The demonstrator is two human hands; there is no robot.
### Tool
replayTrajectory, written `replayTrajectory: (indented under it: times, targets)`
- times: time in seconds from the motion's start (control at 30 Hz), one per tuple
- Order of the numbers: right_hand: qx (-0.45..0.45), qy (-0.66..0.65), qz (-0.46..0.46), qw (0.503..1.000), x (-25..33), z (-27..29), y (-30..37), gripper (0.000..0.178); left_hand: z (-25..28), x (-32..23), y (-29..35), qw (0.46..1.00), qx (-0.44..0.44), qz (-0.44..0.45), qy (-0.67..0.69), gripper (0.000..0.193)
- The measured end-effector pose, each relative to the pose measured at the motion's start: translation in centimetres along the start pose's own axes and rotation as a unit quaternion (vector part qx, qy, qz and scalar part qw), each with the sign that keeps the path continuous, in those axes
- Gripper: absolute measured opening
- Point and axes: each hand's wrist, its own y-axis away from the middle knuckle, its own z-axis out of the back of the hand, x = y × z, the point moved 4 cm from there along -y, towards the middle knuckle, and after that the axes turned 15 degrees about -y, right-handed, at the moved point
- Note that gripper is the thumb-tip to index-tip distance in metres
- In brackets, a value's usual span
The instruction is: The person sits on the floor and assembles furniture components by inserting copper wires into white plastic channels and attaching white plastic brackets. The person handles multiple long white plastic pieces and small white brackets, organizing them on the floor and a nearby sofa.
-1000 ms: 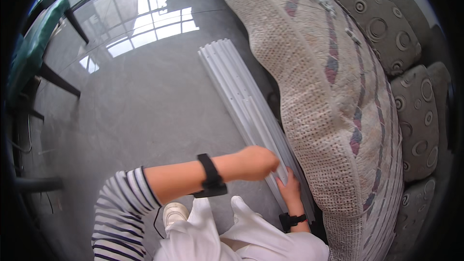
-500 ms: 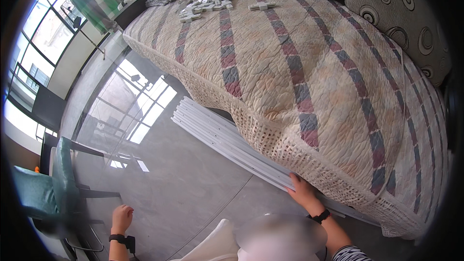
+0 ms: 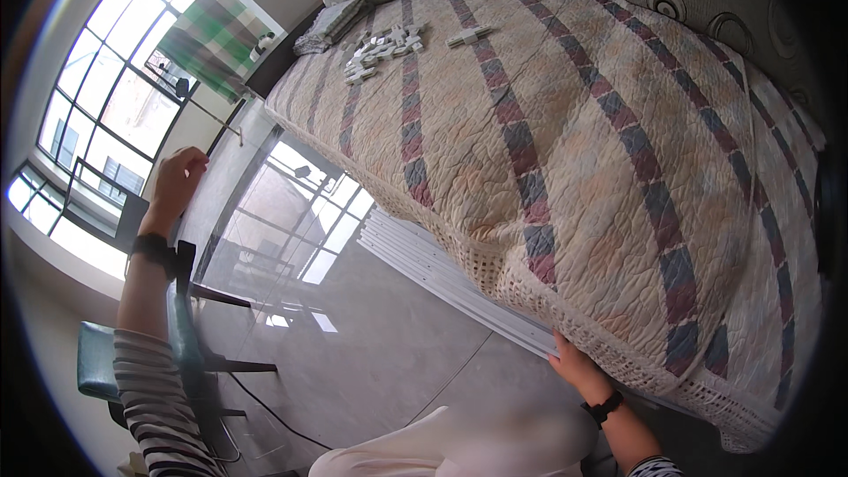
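Observation:
A bundle of long white strips lies on the floor along the couch, partly tucked under its lace-edged cover. My right hand is at the near part of the bundle, its fingers around the outer edge; some fingertips are hidden by the strips and the lace. My left hand is raised far to the left, in front of the window. Its fingers are curled in loosely, and nothing shows in them. Both wrists wear black bands.
A quilted cover with striped bands drapes the couch. On it lie a pile of small white-grey connector pieces, a cross-shaped piece and a folded cloth. A teal chair stands at the left; a dark cable crosses the floor.
My left hand has risen up and away from low over the floor to window height, its fingers still curled. My right hand stays at the white strips. The whole view has tilted and shifted.

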Motion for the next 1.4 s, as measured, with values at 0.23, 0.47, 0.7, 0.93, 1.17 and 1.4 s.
replayTrajectory:
  times: [0.23,0.47,0.7,0.93,1.17,1.4]
  targets:
    - [0.061,-0.018,-0.023,0.998,0.1,0.3,2.4,0.072,-6.8,-22.3,-21.7,0.982,-0.087,-0.109,0.127,0.035]
    - [0.076,-0.027,-0.019,0.997,1.1,0.1,2.1,0.073,-18.2,-37.9,-26.2,0.987,0.063,-0.036,0.141,0.066]
    - [0.071,0.012,-0.056,0.996,0.1,-0.2,2.5,0.075,-17.1,-35.8,-24.6,0.959,0.078,-0.134,0.238,0.063]
    - [0.036,-0.006,-0.087,0.996,0.4,0.1,1.1,0.075,-17.7,-34.5,-21.0,0.96,0.082,-0.125,0.238,0.051]
    - [-0.021,0.036,-0.054,0.998,0.0,-0.2,1.4,0.075,-15.7,-33.9,-18.9,0.942,0.16,-0.089,0.283,0.058]
    - [-0.013,0.004,-0.065,0.998,-0.5,-0.4,3.1,0.062,-16.8,-33.2,-21.6,0.953,0.158,-0.071,0.248,0.094]
